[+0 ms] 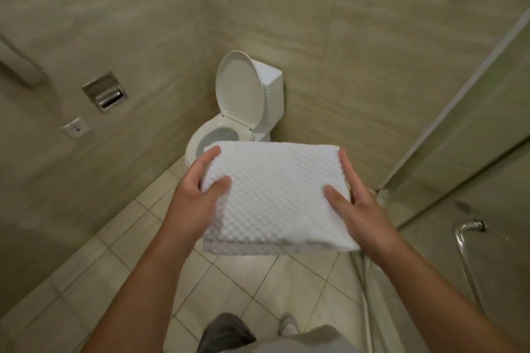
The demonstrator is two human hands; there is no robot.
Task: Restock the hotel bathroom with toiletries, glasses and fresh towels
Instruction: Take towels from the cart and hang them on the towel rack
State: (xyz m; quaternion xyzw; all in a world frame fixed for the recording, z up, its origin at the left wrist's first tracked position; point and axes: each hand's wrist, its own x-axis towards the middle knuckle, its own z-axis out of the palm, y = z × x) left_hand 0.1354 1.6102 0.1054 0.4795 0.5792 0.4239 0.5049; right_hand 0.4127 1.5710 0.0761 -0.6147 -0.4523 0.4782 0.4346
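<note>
Head view: I hold a folded white towel (pixel 276 195), thick and waffle-textured, level in front of me above the tiled floor (pixel 243 284), with the open toilet (pixel 229 120) beyond its far edge. My left hand (pixel 198 195) clamps the towel's left side, thumb pressed on the top face and the fingers (pixel 210 156) curled round the far corner; my right hand (pixel 355 209) clamps the right side, thumb on top and fingers wrapped along the edge and beneath, so both hands are closed on the towel. The lower folded layer shows along the near edge, slightly offset from the top layer. To my right stand the glass shower door (pixel 459 129) and its chrome handle (pixel 467 241); on the left wall sits a recessed paper holder (pixel 104 92). No rack or shelf for the towel is visible in this view, so its destination cannot be told. Risk, as I judge it: since I grip only the sides, a loosened pinch could let the layers slide apart and the fold collapse; carrying it forward over the open bowl, a slipped corner could dip in or drop to the floor and soil the fresh towel.
</note>
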